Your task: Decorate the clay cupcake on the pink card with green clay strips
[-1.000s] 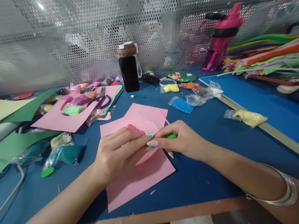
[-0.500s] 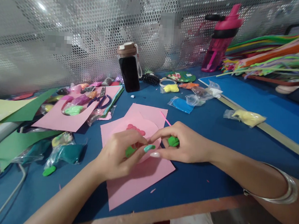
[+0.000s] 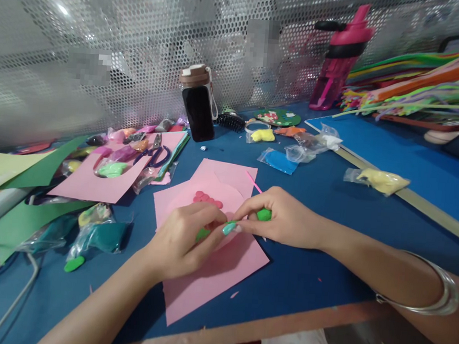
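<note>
A pink paper sheet (image 3: 214,276) lies on the blue table, with a round pink disc (image 3: 212,194) on it that carries a cluster of darker pink clay dots (image 3: 207,198). My left hand (image 3: 181,239) rests on the sheet, fingers curled, pinching a small green clay bit (image 3: 201,234). My right hand (image 3: 285,218) sits just to its right, fingers closed round a green clay lump (image 3: 265,214) and a thin pink stick (image 3: 253,182). The fingertips of both hands meet over the disc's lower edge.
Bagged clay pieces (image 3: 103,236), green paper (image 3: 21,220), pink paper (image 3: 95,183) and scissors (image 3: 154,153) crowd the left. A dark bottle (image 3: 198,104) stands behind; a pink bottle (image 3: 340,54) and coloured strips (image 3: 416,85) at the back right. The table edge (image 3: 281,325) runs near me.
My left hand curled and drew back toward me, now showing a green clay bit under its fingers. My right hand shifted slightly, and the two hands' fingertips came together again.
</note>
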A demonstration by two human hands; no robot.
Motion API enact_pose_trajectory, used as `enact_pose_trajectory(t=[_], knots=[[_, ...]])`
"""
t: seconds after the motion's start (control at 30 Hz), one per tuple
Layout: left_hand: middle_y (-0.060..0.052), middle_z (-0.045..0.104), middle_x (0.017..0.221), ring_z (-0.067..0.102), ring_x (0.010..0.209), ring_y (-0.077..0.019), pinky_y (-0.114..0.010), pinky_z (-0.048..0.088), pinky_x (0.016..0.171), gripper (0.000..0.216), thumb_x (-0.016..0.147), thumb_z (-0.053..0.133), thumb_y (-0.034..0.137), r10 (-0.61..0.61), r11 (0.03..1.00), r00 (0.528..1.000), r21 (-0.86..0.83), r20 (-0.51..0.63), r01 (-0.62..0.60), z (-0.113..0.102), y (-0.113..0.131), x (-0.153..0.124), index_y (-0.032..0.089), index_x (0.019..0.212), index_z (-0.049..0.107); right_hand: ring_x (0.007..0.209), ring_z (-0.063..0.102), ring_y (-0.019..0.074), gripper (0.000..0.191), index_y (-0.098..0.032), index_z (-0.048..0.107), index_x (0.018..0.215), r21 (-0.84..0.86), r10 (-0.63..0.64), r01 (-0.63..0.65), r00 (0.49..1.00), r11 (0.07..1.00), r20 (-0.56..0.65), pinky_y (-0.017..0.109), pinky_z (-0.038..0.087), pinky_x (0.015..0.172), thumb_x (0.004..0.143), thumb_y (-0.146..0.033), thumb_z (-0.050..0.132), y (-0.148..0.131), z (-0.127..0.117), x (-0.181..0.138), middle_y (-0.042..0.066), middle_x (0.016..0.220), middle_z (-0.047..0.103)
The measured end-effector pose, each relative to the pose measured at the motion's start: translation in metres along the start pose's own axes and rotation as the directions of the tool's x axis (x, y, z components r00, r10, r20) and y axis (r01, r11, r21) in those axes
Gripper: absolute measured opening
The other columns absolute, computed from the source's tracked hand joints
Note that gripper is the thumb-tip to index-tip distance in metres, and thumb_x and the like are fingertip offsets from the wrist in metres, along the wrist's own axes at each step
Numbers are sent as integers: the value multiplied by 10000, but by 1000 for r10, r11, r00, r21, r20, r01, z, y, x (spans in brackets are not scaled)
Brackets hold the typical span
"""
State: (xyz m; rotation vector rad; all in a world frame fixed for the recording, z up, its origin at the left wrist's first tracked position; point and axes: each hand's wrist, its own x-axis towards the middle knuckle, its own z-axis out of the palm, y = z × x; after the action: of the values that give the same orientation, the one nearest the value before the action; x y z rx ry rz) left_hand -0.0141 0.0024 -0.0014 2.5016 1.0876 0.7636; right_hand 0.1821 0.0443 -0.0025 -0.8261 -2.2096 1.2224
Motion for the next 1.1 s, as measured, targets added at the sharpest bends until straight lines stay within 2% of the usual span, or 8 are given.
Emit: enact_pose_trajectory(t=[0.23, 0.5, 0.63, 0.77, 0.87, 0.97, 1.1], knots=[[-15, 575, 654, 504, 546, -80, -189, 402, 516, 143, 887, 417, 186, 28, 998, 992, 54, -125, -21, 1, -2, -1, 129, 845, 541, 435, 330, 45, 185, -109, 721, 836, 81, 36, -35, 999, 996, -14, 199, 277, 451, 718, -246, 679, 0, 0, 0, -51, 458, 471], [-42, 592, 694, 536, 593, -85, -180, 417, 538, 118, 870, 434, 122, 123, 985, 967, 144, -223, -92, 2, -6, 1, 116, 844, 550, 488, 417, 62, 168, -96, 711, 783, 101, 21, -14, 997, 995, -70, 197, 307, 464, 742, -239, 634, -1, 3, 1, -3, 568, 587], [-35, 589, 685, 536, 589, -83, -179, 421, 538, 119, 866, 434, 116, 130, 984, 962, 150, -239, -96, 1, -6, 0, 117, 834, 548, 485, 426, 66, 166, -99, 707, 787, 112, 40, -32, 997, 993, -72, 196, 321, 462, 751, -236, 622, -1, 4, 1, -5, 552, 574], [-45, 645, 798, 588, 660, -98, -200, 473, 603, 174, 877, 454, 185, 45, 997, 984, 64, -170, -34, 1, -5, -3, 136, 1007, 559, 505, 465, 71, 161, -106, 703, 804, 179, 36, -26, 998, 984, -53, 189, 349, 468, 743, -236, 632, 2, 5, 0, 9, 599, 602], [-53, 674, 883, 618, 685, -105, -205, 512, 620, 297, 827, 560, 217, -21, 998, 990, -61, -140, 13, 2, -4, -3, 157, 1117, 546, 503, 484, 68, 144, -108, 690, 781, 246, 46, -34, 998, 969, -41, 181, 356, 451, 722, -235, 654, 4, 4, 1, 8, 618, 598], [-55, 687, 817, 625, 649, -110, -202, 525, 580, 307, 781, 621, 184, -33, 982, 982, -188, -184, -2, 1, -2, -1, 145, 1084, 591, 421, 465, 50, 167, -105, 668, 746, 331, 105, -109, 994, 937, 30, 172, 336, 396, 693, -262, 686, 4, 2, 2, -22, 561, 544], [-46, 680, 708, 599, 564, -98, -193, 503, 506, 194, 773, 617, 130, 11, 970, 974, -232, -225, -65, -1, 3, 3, 142, 962, 659, 364, 449, 45, 195, -96, 644, 719, 418, 160, -191, 981, 888, 109, 156, 299, 345, 668, -273, 708, 0, -2, 4, -49, 465, 500]])
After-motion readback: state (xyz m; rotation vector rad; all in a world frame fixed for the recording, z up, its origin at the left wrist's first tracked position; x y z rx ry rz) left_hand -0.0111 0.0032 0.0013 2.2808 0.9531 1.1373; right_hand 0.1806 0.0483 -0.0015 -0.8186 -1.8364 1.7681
